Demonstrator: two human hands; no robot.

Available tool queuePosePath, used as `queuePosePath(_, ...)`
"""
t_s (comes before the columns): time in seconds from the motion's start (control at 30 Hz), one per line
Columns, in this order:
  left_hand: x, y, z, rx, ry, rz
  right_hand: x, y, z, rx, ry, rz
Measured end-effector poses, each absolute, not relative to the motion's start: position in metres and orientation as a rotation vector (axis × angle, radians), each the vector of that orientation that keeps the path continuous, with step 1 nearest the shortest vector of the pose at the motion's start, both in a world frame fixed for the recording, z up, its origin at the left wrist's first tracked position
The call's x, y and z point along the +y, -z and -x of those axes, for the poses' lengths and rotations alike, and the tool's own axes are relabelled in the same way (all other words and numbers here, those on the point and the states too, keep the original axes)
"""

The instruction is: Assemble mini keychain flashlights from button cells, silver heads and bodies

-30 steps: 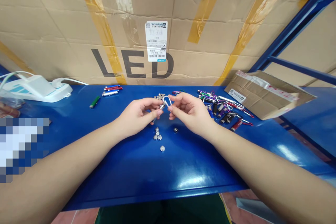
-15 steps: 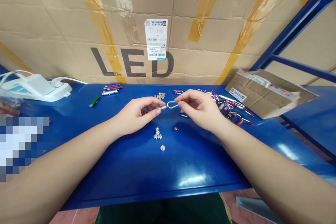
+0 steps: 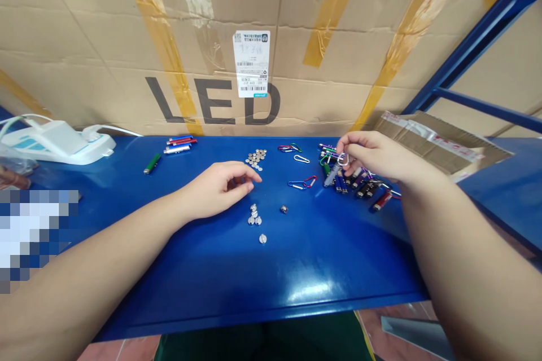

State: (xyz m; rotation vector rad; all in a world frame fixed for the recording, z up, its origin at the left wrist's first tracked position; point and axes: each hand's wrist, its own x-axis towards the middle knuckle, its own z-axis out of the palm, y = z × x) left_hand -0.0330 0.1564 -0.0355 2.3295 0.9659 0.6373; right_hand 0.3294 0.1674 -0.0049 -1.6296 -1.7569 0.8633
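Over the pile of small metal tubes with carabiner clips (image 3: 359,183) at the right, my right hand (image 3: 368,152) pinches a silver carabiner (image 3: 344,159). A silver tube (image 3: 331,176) hangs from it, slightly blurred. My left hand (image 3: 226,189) rests above the table's middle, thumb and forefinger apart, with nothing seen in it. Beyond its fingertips lie several small round discs (image 3: 256,158). Nearer to me are several slotted silver caps (image 3: 254,215) and a separate small metal piece (image 3: 284,209). Blue and red carabiners (image 3: 302,183) and a silver one (image 3: 301,158) lie between the hands.
A green tube (image 3: 152,163) and several coloured tubes (image 3: 180,144) lie at the back left, near a white power strip (image 3: 59,141). An open cardboard box (image 3: 440,135) stands at the right. The large LED carton (image 3: 212,39) walls off the back of the blue table (image 3: 296,271).
My right hand has carried the silver carabiner and tube from the middle rightward to the pile. My left hand has let go of the tube and stays nearly in place.
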Motion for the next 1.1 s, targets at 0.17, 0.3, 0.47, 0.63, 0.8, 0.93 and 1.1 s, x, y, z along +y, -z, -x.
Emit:
queuePosePath(0.17,0.157,0.036,0.033,0.958,-0.573,-2.340,0.167,0.011,-0.329,-2.020,-0.714,1.618)
queuePosePath(0.3,0.157,0.036,0.033,0.950,-0.537,-2.348,0.176,0.023,-0.318,-2.052,-0.352,1.692)
queuePosePath(0.47,0.157,0.034,0.032,0.954,-0.493,-2.355,0.189,0.038,-0.311,-1.940,-0.190,1.835)
queuePosePath(0.63,0.157,0.033,0.032,0.957,-0.481,-2.361,0.198,0.043,-0.311,-1.879,-0.085,1.965)
queuePosePath(0.8,0.157,0.034,0.033,0.949,-0.477,-2.363,0.197,0.040,-0.311,-1.823,0.012,2.007)
queuePosePath(0.93,0.158,0.035,0.034,0.939,-0.482,-2.370,0.194,0.040,-0.310,-2.197,-0.015,1.726)
queuePosePath(1.1,0.158,0.036,0.034,0.930,-0.486,-2.369,0.194,0.041,-0.310,-2.418,0.072,1.723)
